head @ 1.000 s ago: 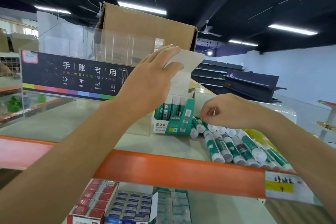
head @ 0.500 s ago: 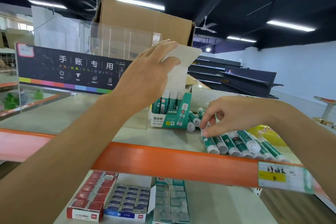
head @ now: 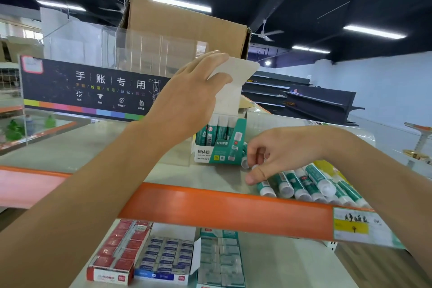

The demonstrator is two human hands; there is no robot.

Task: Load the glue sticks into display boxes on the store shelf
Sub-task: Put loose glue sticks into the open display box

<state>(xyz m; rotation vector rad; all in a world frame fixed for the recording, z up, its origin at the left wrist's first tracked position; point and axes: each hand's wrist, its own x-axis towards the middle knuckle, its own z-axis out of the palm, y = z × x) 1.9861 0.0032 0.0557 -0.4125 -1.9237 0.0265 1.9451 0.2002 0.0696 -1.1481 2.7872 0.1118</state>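
Observation:
A teal and white display box stands on the top shelf with several glue sticks upright inside. My left hand holds its raised white lid flap up and back. To the right, a row of loose green and white glue sticks lies on the shelf. My right hand reaches down at the left end of that row, thumb and fingers pinching a glue stick near its cap.
A brown cardboard carton and a clear acrylic stand with a dark sign sit behind the box. An orange shelf edge strip with a price label runs in front. Boxes of erasers fill the shelf below.
My right hand moved down from beside the display box to the left end of the loose row and closed its fingers on a stick. My left hand kept holding the flap.

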